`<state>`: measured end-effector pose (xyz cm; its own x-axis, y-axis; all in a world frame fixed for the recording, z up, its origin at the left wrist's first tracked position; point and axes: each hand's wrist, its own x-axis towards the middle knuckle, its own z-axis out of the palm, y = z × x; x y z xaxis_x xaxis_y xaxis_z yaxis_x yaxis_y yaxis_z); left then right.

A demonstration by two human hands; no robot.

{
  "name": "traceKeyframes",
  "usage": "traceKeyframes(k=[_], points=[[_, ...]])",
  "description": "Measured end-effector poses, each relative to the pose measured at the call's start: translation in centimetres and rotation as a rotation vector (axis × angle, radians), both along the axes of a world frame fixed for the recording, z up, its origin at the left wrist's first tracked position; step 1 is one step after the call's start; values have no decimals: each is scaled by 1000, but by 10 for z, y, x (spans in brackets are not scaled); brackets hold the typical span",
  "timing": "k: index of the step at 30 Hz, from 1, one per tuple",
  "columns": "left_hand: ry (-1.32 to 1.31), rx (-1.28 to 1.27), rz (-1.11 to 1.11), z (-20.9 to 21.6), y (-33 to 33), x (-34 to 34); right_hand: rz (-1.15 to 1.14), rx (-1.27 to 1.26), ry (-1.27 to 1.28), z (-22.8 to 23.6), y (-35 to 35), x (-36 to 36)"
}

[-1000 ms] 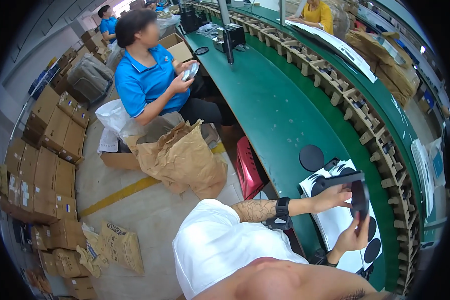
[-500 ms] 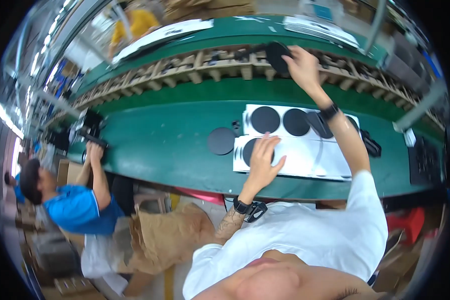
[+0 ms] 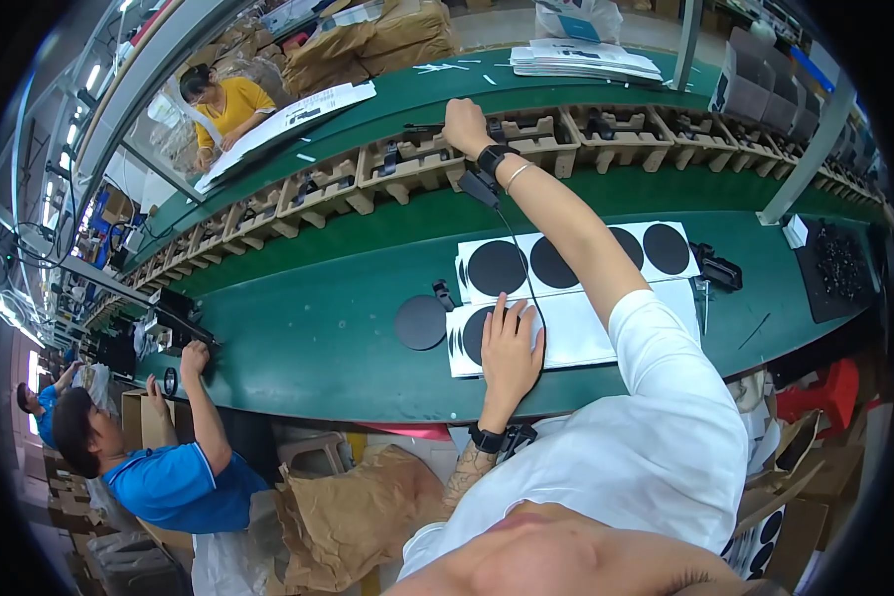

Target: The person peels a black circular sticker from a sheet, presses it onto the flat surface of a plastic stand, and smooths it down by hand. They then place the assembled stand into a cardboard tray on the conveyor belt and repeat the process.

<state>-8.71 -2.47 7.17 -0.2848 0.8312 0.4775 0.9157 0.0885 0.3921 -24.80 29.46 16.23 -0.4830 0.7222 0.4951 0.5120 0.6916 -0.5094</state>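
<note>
My left hand (image 3: 508, 360) lies flat, fingers stretched, on a white sheet (image 3: 576, 333) with black round patches, beside the black circle (image 3: 475, 336) at its left end. A second such sheet lies behind it, partly covered by my right arm. My right hand (image 3: 465, 129) reaches over a brown moulded tray (image 3: 407, 164) in the far row. Its fingers are curled, and what they hold is hidden; a thin black part (image 3: 423, 127) shows beside them. A loose black disc (image 3: 420, 323) lies left of the sheets, next to a small black bracket (image 3: 443, 294).
Brown trays with black parts run across the bench. At right lie a black clamp-like part (image 3: 717, 268), a screwdriver (image 3: 704, 306) and a dark mat (image 3: 832, 266) with small pieces. A blue-shirted co-worker (image 3: 184, 487) works at left, a yellow-shirted person (image 3: 236, 107) beyond.
My right hand has moved left along the trays, and the black disc it held is no longer visible in it. My left hand stays on the sheet. The view has shifted.
</note>
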Motion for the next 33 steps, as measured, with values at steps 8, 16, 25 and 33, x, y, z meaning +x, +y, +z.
traceKeyframes(k=[8,16,25,33], points=[[-19,-3,-11,-2,5,-1,80,9,-213,-41,1,-1],[-8,17,9,-8,7,-3,77,120,-345,-65,-28,50],[-321,143,86,2,-46,-40,832,-190,-45,-56,-180,183],[-560,57,37,-10,-55,-71,564,-114,-63,-92,-238,190]])
